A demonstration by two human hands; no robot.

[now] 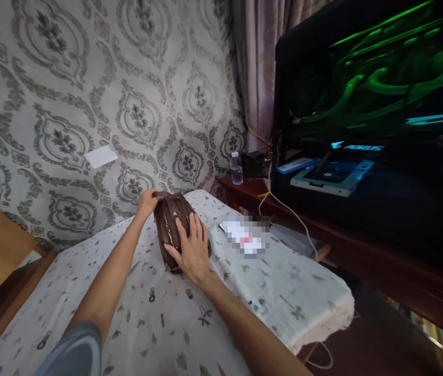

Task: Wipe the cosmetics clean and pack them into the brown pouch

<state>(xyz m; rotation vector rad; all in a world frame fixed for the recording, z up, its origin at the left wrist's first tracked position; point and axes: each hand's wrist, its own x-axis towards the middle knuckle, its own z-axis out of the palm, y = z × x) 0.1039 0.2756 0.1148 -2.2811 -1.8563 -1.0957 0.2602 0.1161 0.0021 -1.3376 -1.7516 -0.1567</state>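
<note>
A brown leather handbag (160,224) with gold-coloured zippers and a small clasp lies on the patterned white bedding. At its far left corner, my left hand (147,204) is closed on the bag's edge or strap; the fingertips are partly hidden. My right hand (193,249) rests across the near right part of the bag, fingers spread over its top. Just right of the bag lies a flat, bright object (240,236), perhaps a phone, blurred by pixelation.
Patterned bedding (284,313) covers the surface. On the right, a dark red table (229,190) bears a clear bottle (237,169) and a large black glossy case (323,156) lit green inside. A white cable (289,209) hangs down. Wooden furniture (2,250) stands left.
</note>
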